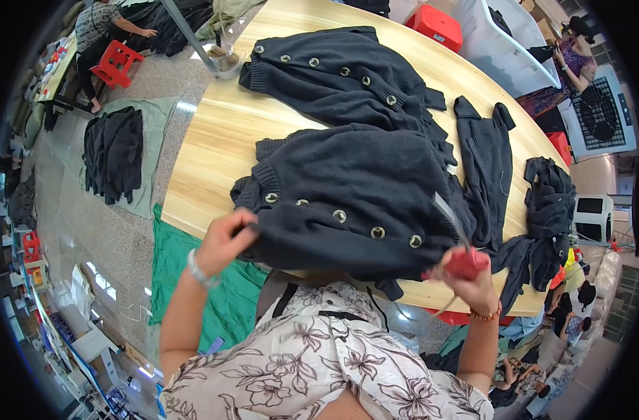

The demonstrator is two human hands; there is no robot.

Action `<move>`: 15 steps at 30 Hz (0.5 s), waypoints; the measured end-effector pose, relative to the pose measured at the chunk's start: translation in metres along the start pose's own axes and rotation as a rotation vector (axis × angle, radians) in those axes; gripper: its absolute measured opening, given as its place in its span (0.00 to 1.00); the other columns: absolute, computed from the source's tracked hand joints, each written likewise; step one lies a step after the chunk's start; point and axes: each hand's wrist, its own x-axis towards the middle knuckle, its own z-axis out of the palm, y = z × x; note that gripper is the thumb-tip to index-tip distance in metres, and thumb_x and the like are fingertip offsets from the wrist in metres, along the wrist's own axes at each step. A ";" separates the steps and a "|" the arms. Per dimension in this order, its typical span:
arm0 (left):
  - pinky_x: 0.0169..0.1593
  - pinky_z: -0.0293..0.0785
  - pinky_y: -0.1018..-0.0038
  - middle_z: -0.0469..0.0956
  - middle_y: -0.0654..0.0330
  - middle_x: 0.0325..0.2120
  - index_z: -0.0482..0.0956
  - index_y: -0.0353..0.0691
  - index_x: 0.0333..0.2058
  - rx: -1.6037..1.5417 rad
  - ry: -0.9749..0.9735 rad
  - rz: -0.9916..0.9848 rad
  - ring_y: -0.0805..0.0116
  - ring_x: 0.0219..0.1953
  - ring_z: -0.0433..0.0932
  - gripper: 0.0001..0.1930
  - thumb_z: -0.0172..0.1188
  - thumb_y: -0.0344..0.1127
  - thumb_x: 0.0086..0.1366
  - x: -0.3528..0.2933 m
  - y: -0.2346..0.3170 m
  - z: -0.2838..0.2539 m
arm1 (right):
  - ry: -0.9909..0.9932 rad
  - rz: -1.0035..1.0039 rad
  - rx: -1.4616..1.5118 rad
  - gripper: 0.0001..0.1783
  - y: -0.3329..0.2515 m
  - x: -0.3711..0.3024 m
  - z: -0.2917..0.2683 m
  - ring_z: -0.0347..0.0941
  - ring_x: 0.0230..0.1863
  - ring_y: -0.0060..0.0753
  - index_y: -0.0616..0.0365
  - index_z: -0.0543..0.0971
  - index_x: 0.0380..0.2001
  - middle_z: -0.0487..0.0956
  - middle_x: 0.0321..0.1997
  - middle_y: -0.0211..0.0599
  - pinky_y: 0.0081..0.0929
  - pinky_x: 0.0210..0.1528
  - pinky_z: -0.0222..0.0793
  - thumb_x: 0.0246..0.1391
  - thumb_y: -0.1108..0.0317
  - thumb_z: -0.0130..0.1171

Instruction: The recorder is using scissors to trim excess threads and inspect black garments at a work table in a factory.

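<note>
A dark knitted cardigan (354, 189) with a row of round buttons lies spread on the wooden table (207, 147) in front of me. My left hand (225, 241) pinches its near left edge beside the first button. My right hand (466, 276) grips red-handled scissors (458, 245), the metal blades pointing up over the cardigan's right side. A second buttoned dark cardigan (333, 70) lies farther back on the table.
More dark knitwear (543, 210) is heaped at the table's right end. A pile of dark garments (113, 154) rests on a green cloth on the floor at left. Another green cloth (225, 294) lies by my legs. People sit at the far left (99, 21) and the far right (578, 56).
</note>
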 end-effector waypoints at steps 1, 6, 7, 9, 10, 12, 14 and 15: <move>0.42 0.69 0.79 0.76 0.64 0.32 0.78 0.34 0.35 0.049 0.164 0.019 0.77 0.36 0.72 0.05 0.61 0.30 0.64 0.021 -0.016 0.004 | -0.012 -0.007 0.113 0.06 -0.001 0.018 0.007 0.79 0.36 0.24 0.65 0.76 0.33 0.79 0.31 0.33 0.29 0.46 0.78 0.53 0.84 0.60; 0.45 0.71 0.70 0.79 0.56 0.32 0.78 0.35 0.32 0.377 0.611 0.110 0.64 0.42 0.75 0.12 0.65 0.38 0.63 0.096 -0.114 0.003 | 0.056 0.062 -0.115 0.12 0.000 0.080 0.028 0.79 0.37 0.23 0.69 0.76 0.45 0.79 0.35 0.32 0.22 0.43 0.76 0.57 0.79 0.59; 0.50 0.71 0.69 0.78 0.52 0.37 0.75 0.31 0.46 0.082 0.532 -0.024 0.63 0.44 0.75 0.25 0.69 0.46 0.60 0.099 -0.118 -0.002 | 0.041 0.033 -0.125 0.12 0.003 0.080 0.028 0.79 0.36 0.23 0.69 0.75 0.45 0.80 0.35 0.32 0.22 0.43 0.76 0.58 0.78 0.59; 0.53 0.70 0.68 0.76 0.49 0.42 0.68 0.30 0.55 0.013 0.500 -0.034 0.61 0.47 0.74 0.36 0.72 0.49 0.57 0.092 -0.118 -0.002 | 0.026 0.001 -0.133 0.09 0.016 0.071 0.024 0.79 0.36 0.23 0.68 0.75 0.41 0.80 0.34 0.32 0.22 0.43 0.75 0.57 0.78 0.59; 0.55 0.70 0.67 0.75 0.46 0.46 0.60 0.29 0.63 -0.055 0.471 -0.042 0.60 0.49 0.73 0.48 0.74 0.53 0.53 0.089 -0.117 -0.004 | 0.026 -0.004 -0.163 0.07 0.019 0.067 0.022 0.79 0.36 0.23 0.67 0.75 0.39 0.80 0.33 0.32 0.22 0.43 0.75 0.57 0.78 0.59; 0.59 0.68 0.66 0.68 0.37 0.54 0.43 0.31 0.69 0.060 0.318 -0.145 0.54 0.56 0.70 0.66 0.79 0.55 0.44 0.083 -0.094 -0.014 | 0.054 0.030 -0.165 0.04 0.021 0.057 0.022 0.79 0.36 0.23 0.65 0.75 0.34 0.80 0.31 0.32 0.21 0.43 0.75 0.56 0.78 0.60; 0.60 0.68 0.64 0.65 0.33 0.57 0.44 0.30 0.69 0.115 0.294 -0.248 0.50 0.60 0.68 0.70 0.82 0.56 0.37 0.078 -0.080 -0.014 | 0.067 0.033 -0.139 0.04 0.026 0.051 0.023 0.80 0.36 0.22 0.65 0.75 0.34 0.80 0.30 0.31 0.21 0.43 0.75 0.56 0.78 0.60; 0.60 0.68 0.64 0.65 0.33 0.57 0.44 0.30 0.69 0.117 0.302 -0.247 0.50 0.60 0.68 0.70 0.82 0.56 0.37 0.080 -0.083 -0.016 | 0.078 0.035 -0.115 0.04 0.028 0.049 0.024 0.80 0.36 0.22 0.65 0.76 0.34 0.81 0.30 0.31 0.21 0.43 0.75 0.55 0.78 0.60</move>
